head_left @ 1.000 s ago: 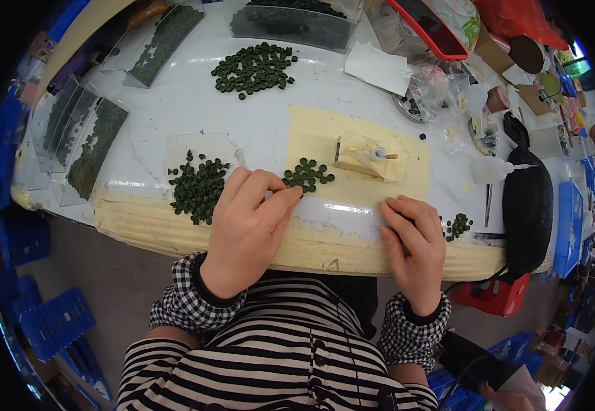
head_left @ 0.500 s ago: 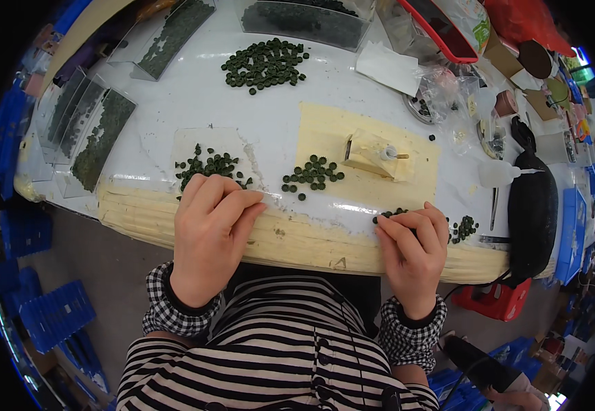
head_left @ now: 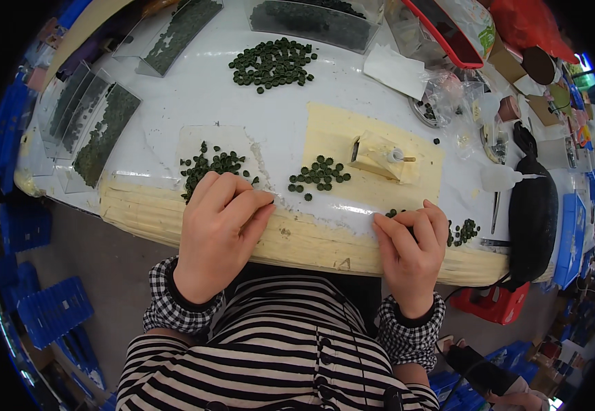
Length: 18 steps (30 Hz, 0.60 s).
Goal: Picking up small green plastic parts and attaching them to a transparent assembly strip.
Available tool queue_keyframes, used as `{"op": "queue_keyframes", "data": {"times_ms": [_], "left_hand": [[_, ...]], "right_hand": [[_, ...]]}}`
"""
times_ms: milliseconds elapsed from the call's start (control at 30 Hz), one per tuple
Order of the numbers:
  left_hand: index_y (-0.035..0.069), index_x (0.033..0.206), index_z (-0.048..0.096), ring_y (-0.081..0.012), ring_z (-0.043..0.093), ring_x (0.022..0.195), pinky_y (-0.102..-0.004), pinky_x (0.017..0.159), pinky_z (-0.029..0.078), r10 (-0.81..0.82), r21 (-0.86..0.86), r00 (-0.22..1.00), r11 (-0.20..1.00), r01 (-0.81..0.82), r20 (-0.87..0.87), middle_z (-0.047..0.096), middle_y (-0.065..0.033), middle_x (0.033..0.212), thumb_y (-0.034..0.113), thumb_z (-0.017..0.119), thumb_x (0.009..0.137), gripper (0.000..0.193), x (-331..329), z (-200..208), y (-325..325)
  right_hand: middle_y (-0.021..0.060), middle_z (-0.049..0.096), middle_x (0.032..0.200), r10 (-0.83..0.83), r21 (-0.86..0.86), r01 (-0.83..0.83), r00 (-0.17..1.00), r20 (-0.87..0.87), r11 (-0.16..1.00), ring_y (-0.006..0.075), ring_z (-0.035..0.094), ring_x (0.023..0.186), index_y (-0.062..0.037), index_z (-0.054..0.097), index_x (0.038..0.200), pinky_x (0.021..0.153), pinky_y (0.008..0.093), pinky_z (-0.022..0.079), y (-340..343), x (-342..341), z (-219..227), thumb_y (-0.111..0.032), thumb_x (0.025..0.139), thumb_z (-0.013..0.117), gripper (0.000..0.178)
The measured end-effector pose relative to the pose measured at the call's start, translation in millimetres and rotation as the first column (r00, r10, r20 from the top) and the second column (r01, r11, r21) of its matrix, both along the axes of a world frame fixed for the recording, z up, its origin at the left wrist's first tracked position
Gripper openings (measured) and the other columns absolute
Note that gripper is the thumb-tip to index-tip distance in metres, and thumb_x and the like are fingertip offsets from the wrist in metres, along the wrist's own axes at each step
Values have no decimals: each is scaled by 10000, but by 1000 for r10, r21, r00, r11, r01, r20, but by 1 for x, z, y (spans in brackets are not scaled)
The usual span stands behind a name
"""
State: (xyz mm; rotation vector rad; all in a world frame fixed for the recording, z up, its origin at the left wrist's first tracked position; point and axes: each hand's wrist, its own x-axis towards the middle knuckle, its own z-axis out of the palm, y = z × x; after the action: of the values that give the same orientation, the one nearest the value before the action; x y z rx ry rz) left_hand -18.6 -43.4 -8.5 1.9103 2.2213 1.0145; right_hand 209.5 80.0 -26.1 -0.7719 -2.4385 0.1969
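Observation:
Over the padded front edge of the table, my left hand [head_left: 219, 236] is closed in a pinch, with a small dark green piece [head_left: 272, 201] just showing at its fingertips. A heap of small dark green pieces [head_left: 219, 163] lies right beyond that hand, partly covered by it. My right hand [head_left: 417, 250] rests on the padding farther right, its fingers curled together; what they hold, if anything, is hidden. Behind its fingers some green pieces [head_left: 464, 231] peek out. Between the hands lies a group of round toothed green pieces [head_left: 319, 174].
A yellow-wrapped block with a metal pin [head_left: 383, 159] stands on a yellow sheet [head_left: 326, 127]. Farther back are a larger green heap [head_left: 272, 63] and clear bins [head_left: 106, 133]. At right lie a white squeeze bottle [head_left: 499, 177], tweezers [head_left: 495, 212] and a black bag-like object [head_left: 534, 212].
The whole view has shifted slightly. Both hands stay closed in nearly the same places, and a dark bit now shows more plainly at my left fingertips.

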Motion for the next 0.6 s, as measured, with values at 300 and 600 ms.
{"op": "queue_keyframes", "data": {"times_ms": [300, 600], "left_hand": [[1, 893, 678, -219, 631, 719, -285, 644, 489, 53, 124, 948, 988, -96, 313, 661, -104, 790, -102, 687, 720, 202, 5, -3, -3], [-16, 967, 705, -125, 586, 729, -242, 687, 464, -133, 234, 780, 972, -17, 611, 644, -77, 857, -113, 669, 782, 212, 0, -8, -2]], "right_hand": [[30, 573, 797, -30, -1, 30, 1000, -6, 1000, 241, 542, 845, -63, 686, 862, 923, 459, 459, -2, 4, -3, -52, 704, 772, 181], [74, 618, 804, -30, -54, 22, 989, -144, 998, 258, 584, 785, -40, 624, 810, 807, 404, 493, -4, 1, -2, 17, 717, 750, 167]]}}
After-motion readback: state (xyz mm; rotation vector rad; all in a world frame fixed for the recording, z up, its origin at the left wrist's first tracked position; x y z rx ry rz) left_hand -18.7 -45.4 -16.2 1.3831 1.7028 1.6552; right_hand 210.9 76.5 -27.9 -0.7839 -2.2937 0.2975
